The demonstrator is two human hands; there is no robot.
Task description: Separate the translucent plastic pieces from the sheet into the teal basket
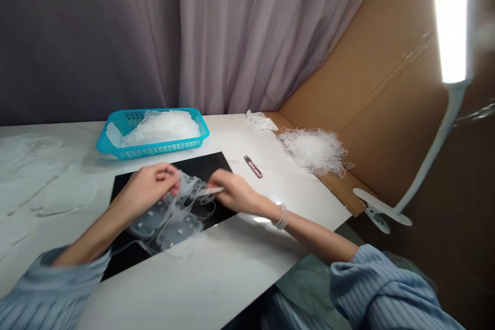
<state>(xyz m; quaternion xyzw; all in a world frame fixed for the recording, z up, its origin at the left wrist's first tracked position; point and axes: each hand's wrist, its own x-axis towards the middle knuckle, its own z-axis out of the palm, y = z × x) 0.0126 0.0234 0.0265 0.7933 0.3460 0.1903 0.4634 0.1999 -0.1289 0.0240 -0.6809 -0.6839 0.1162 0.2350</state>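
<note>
My left hand is closed, pinching a clear plastic sheet of moulded parts that lies on a black mat. My right hand is closed round a thin pale tool, its tip pointing left into the plastic strands between my hands. A beaded bracelet sits on my right wrist. Both sleeves are blue striped.
A turquoise basket heaped with clear plastic pieces stands behind the mat. Small pink snips lie to the right. A pile of white plastic trimmings rests on brown cardboard. A white clamp lamp stands at the right edge.
</note>
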